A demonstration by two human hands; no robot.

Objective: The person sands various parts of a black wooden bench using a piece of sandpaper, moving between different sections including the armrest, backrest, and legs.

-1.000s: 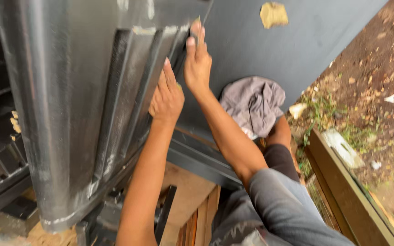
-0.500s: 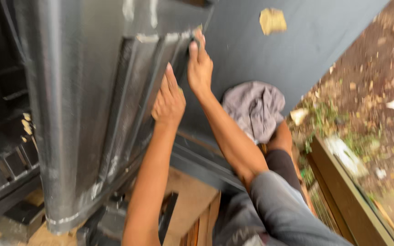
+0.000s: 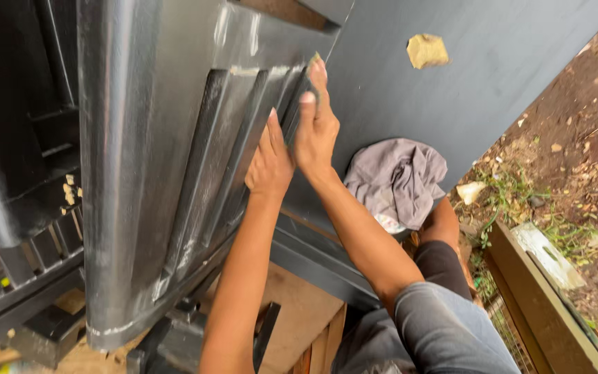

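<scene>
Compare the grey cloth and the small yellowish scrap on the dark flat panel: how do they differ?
The grey cloth is large, crumpled and folded; the yellowish scrap is small, compact and lumpy. The cloth lies low on the dark panel, close to the person's forearm; the scrap sits higher, alone. Both rest on the same panel, untouched by either hand.

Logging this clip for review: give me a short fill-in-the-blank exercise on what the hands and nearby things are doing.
1. Both hands, left hand and right hand, press flat on the grooved ____ panel.
2. The crumpled cloth is ____ in colour.
3. The cloth lies to the ____ of the right hand.

Missing words: black; grey; right
</scene>
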